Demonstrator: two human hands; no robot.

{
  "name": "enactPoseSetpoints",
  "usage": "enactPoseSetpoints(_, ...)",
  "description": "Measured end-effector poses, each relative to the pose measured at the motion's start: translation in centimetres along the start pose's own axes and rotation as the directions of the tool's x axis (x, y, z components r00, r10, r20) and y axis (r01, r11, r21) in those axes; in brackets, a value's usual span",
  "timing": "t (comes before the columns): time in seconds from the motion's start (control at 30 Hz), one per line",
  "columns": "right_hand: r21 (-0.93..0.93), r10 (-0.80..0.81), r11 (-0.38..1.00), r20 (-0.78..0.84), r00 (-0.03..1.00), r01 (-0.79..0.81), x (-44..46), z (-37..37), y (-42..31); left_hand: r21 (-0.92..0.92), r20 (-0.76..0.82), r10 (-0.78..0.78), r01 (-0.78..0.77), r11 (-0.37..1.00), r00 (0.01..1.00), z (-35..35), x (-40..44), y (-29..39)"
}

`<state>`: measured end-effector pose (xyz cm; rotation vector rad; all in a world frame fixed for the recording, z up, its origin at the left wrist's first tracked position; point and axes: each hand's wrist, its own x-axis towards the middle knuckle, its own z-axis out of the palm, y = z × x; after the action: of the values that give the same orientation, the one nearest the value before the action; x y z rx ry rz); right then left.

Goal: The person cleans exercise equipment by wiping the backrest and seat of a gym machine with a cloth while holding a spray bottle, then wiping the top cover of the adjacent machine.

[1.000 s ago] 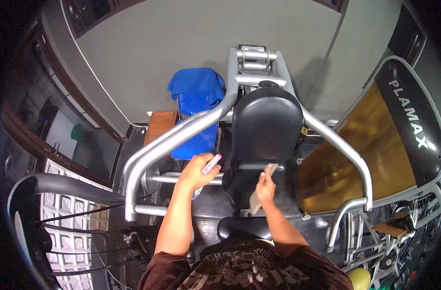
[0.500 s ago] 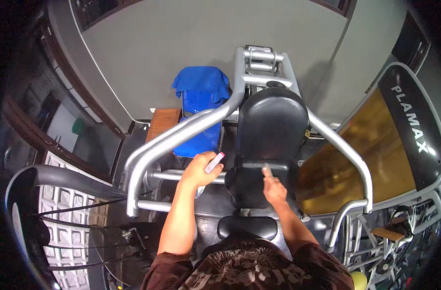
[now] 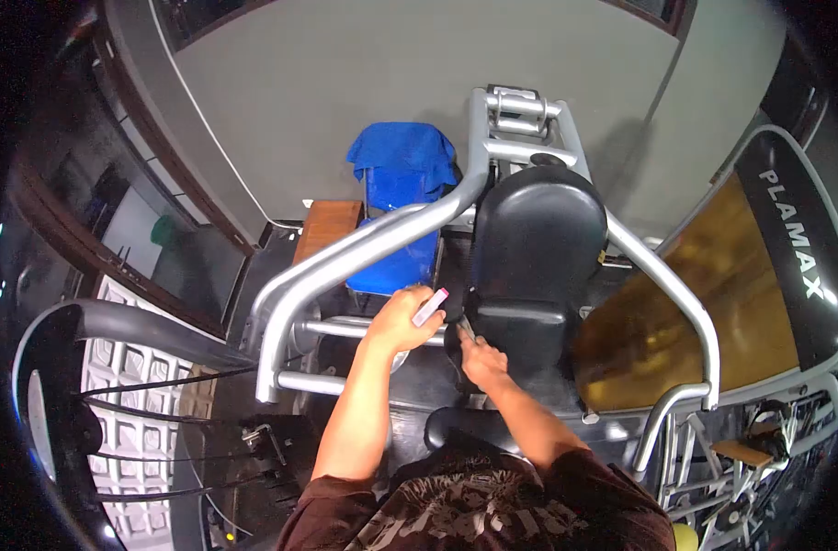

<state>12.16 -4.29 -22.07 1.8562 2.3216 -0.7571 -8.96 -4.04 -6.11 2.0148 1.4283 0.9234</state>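
Note:
My left hand (image 3: pixel 402 321) is wrapped round a small white bottle (image 3: pixel 429 308) with a pink-red tip, left of the black seat. Close by on the right, my right hand (image 3: pixel 483 360) is at the left edge of the seat (image 3: pixel 520 335), its fingers round a thin greyish cloth (image 3: pixel 467 328), of which only a small part shows. The tall black backrest (image 3: pixel 540 234) stands upright behind the seat. Silver tubes (image 3: pixel 373 257) of the exercise machine run round both sides of it.
A blue chair (image 3: pixel 396 266) with a blue towel (image 3: pixel 402 151) and a brown wooden box (image 3: pixel 329 225) are behind the left tube. On the right stands a gold-brown PLAMAX panel (image 3: pixel 704 312). A black pad (image 3: pixel 474 428) lies close to my body.
My right hand has moved left from the middle of the seat to its left edge, nearer my left hand. My left hand still holds the bottle. The view has shifted slightly.

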Motion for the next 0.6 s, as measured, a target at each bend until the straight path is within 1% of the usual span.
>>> enactPoseSetpoints(0.07,-0.124,-0.01,0.992,0.064,0.998,0.018,-0.2,-1.0,1.0,0.003,0.001,-0.035,0.035,0.999,0.999,-0.4,-0.1,0.0)
enactPoseSetpoints(0.1,-0.151,-0.048,0.987,0.052,0.998,0.056,-0.3,-1.9,1.4,-0.011,-0.015,-0.029,0.029,1.0,0.999,-0.4,-0.1,-0.1)
enactPoseSetpoints(0.17,-0.12,-0.02,0.993,-0.017,1.0,0.018,-0.6,-4.2,0.8,-0.044,-0.035,-0.013,0.012,0.999,0.999,-0.2,0.5,-0.3)
enactPoseSetpoints(0.2,0.014,0.029,1.0,-0.159,0.987,-0.027,0.0,-4.1,1.4,-0.068,-0.033,0.004,-0.006,0.998,0.999,-0.1,1.2,0.0)
enactPoseSetpoints(0.3,-0.054,-0.008,0.999,-0.147,0.989,0.0,0.0,-2.6,2.5,-0.079,0.014,0.0,0.001,0.997,1.0,0.3,1.4,0.2)
enactPoseSetpoints(0.33,-0.071,-0.009,0.997,-0.104,0.995,0.002,-0.3,-2.0,2.6,-0.079,0.022,-0.013,0.014,0.997,1.0,0.3,1.3,0.3)
enactPoseSetpoints(0.4,-0.187,-0.036,0.982,0.022,0.999,0.039,-0.5,0.4,3.6,-0.076,0.035,-0.039,0.042,0.996,0.999,0.0,1.1,0.3)
enactPoseSetpoints(0.43,-0.244,-0.045,0.968,0.084,0.995,0.065,-0.7,1.5,4.0,-0.066,0.024,-0.023,0.024,0.998,0.999,-0.1,1.0,0.2)
enactPoseSetpoints(0.47,-0.244,-0.044,0.968,0.08,0.996,0.062,-0.6,3.0,4.8,-0.056,0.013,-0.006,0.007,0.998,1.0,-0.1,0.9,0.0)
enactPoseSetpoints(0.57,-0.26,-0.17,0.953,-0.028,0.985,0.157,-0.2,3.1,5.2,-0.033,-0.018,0.006,-0.007,0.999,1.0,-0.2,0.8,-0.4)
enactPoseSetpoints(0.6,-0.283,-0.203,0.941,-0.03,0.979,0.187,0.3,2.4,5.1,-0.03,-0.02,0.006,-0.007,1.0,1.0,-0.2,0.8,-0.5)
